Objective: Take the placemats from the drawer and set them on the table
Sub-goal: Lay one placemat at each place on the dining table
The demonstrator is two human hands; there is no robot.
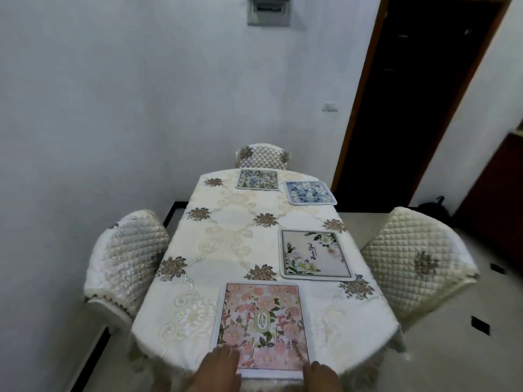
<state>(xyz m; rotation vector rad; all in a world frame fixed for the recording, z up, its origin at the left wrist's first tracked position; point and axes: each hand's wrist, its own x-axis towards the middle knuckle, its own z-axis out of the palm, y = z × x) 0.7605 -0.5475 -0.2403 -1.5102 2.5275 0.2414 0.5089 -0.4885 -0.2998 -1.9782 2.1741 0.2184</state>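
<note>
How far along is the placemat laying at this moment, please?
Done: three mats lie flat on the tablecloth: a botanical mat at the far end, a blue mat beside it, a white floral mat on the right. In hand: the pink floral mat at the near edge, left hand and right hand touching its near corners. Left: letting go; the drawer is out of view, so more may remain.

Four floral placemats (263,326) flat on table (226,241)

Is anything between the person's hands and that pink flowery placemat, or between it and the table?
Nothing visible. The left hand and right hand touch the pink floral rectangular placemat at its near corners; it lies flat on the cream embroidered tablecloth.
</note>
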